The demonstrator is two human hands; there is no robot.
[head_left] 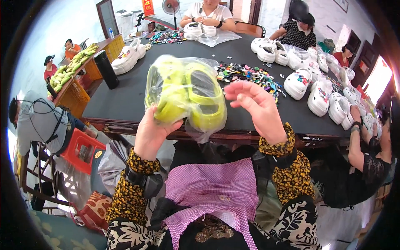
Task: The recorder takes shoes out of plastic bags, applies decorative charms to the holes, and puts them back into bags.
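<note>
A pair of lime-green clogs (203,117) in a clear plastic bag (224,111) is held up over the near edge of the table. My left hand (151,132) grips the bagged pair at its lower left, thumb in front and the other fingers hidden behind the plastic. Just right of the bag, my right hand (263,109) is raised with its fingers apart and nothing in it. A small gap shows between its fingertips and the plastic. Beyond both hands, a heap of small colourful shoe charms (250,77) lies on the dark table (129,98).
White clogs stand at the table's far left (127,57), and several charm-decorated ones (320,98) line the right side. A black cylinder (106,70) stands near the left edge. Across the table, a person (210,18) handles white clogs. A co-worker's hand (356,113) reaches in at right.
</note>
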